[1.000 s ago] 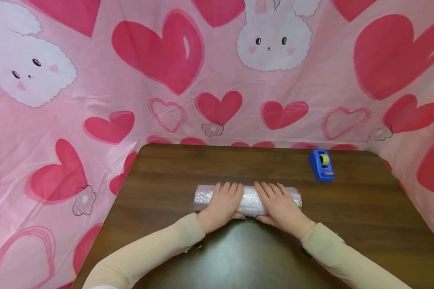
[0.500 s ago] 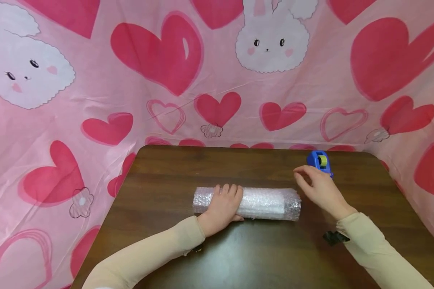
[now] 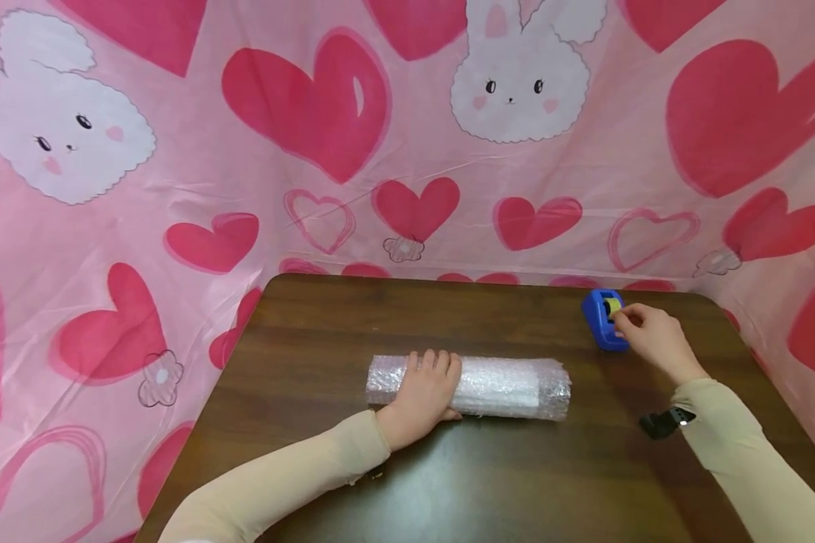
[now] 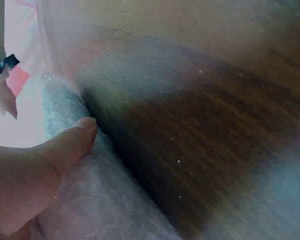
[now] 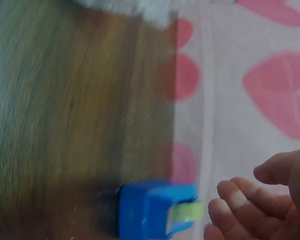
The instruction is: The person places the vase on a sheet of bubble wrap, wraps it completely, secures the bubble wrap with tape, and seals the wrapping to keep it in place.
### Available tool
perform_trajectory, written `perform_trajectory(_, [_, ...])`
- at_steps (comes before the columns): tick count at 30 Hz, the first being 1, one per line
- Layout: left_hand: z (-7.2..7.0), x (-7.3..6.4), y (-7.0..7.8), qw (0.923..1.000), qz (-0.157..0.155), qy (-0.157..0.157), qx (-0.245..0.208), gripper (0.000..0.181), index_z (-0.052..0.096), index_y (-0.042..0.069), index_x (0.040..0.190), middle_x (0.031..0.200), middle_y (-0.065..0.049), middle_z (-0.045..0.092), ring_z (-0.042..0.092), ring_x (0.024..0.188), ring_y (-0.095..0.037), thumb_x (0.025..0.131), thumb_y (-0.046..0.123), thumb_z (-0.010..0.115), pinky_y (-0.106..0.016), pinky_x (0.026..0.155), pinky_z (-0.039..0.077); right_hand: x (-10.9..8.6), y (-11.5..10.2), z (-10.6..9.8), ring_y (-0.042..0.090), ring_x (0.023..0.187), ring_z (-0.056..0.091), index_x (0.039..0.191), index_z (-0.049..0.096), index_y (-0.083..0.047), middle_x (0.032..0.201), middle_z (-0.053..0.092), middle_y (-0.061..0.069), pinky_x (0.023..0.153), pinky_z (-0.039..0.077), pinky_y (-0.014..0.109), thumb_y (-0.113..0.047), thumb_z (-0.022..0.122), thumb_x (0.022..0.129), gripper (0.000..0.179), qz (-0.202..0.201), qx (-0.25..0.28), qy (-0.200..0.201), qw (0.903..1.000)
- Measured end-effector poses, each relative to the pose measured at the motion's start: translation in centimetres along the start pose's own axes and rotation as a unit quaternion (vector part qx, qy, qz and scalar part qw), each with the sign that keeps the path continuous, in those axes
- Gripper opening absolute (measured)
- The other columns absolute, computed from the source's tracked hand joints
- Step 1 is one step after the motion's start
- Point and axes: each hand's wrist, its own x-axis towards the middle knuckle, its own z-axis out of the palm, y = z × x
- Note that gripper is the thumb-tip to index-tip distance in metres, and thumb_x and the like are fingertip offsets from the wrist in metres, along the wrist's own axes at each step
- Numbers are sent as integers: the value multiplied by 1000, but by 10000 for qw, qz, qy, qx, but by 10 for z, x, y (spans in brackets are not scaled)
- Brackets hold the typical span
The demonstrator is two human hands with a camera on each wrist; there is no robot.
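Observation:
A roll of bubble wrap (image 3: pixel 499 383) lies crosswise on the table, something white showing through its clear layers. My left hand (image 3: pixel 422 400) grips it left of the middle, fingers over the top and thumb along the near side. In the left wrist view the thumb (image 4: pixel 72 142) presses on the bubbled surface. At the back right stands a blue tape dispenser (image 3: pixel 594 317) with a yellowish tape roll (image 5: pixel 187 212) in it. My right hand (image 3: pixel 660 339) is right beside the dispenser, fingers loosely bent. The right wrist view shows a gap between thumb and fingers, with nothing held.
The dark wooden table (image 3: pixel 326 317) has rounded back corners. A pink curtain (image 3: pixel 258 151) with hearts and rabbits hangs behind it and at both sides. A black band (image 3: pixel 664 422) is on the right wrist, under a pale sleeve (image 3: pixel 740 445).
My right hand has let go of the bubble wrap roll and moved right and back to the tape dispenser. The left hand keeps its hold on the roll.

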Motion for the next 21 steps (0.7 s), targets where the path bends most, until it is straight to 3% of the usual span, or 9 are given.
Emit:
perform_trajectory(6, [1, -1, 1, 9999, 16, -128, 20, 98, 56, 9, 132, 118, -6, 63, 59, 106, -25, 69, 82, 75, -43, 87, 48, 4, 19, 3, 52, 99, 61, 123, 59, 16, 115, 65, 39, 82, 50, 59, -27, 49, 106, 47, 591, 46, -6, 9982])
perform_trajectory(9, [2, -1, 1, 9999, 56, -128, 30, 98, 56, 9, 132, 118, -6, 63, 59, 106, -25, 70, 82, 75, -44, 87, 48, 3, 26, 7, 53, 101, 59, 124, 57, 16, 118, 62, 40, 83, 48, 63, -30, 49, 106, 50, 890, 91, 45, 9960])
perform_trajectory(17, [4, -2, 2, 10000, 9, 26, 68, 98, 57, 9, 130, 116, -6, 64, 60, 105, -25, 67, 82, 77, -43, 87, 48, 14, 44, 10, 48, 96, 59, 124, 56, 21, 115, 62, 40, 75, 51, 51, -43, 43, 109, 67, 1272, 224, -397, 9908])
perform_trajectory(21, [5, -2, 3, 9999, -39, 95, 86, 98, 57, 10, 129, 115, -5, 64, 61, 104, -25, 65, 82, 78, -43, 86, 48, 21, 49, 13, 37, 89, 57, 122, 58, 20, 100, 65, 30, 70, 48, 38, -47, 45, 108, 70, 1405, 592, -586, 9866])
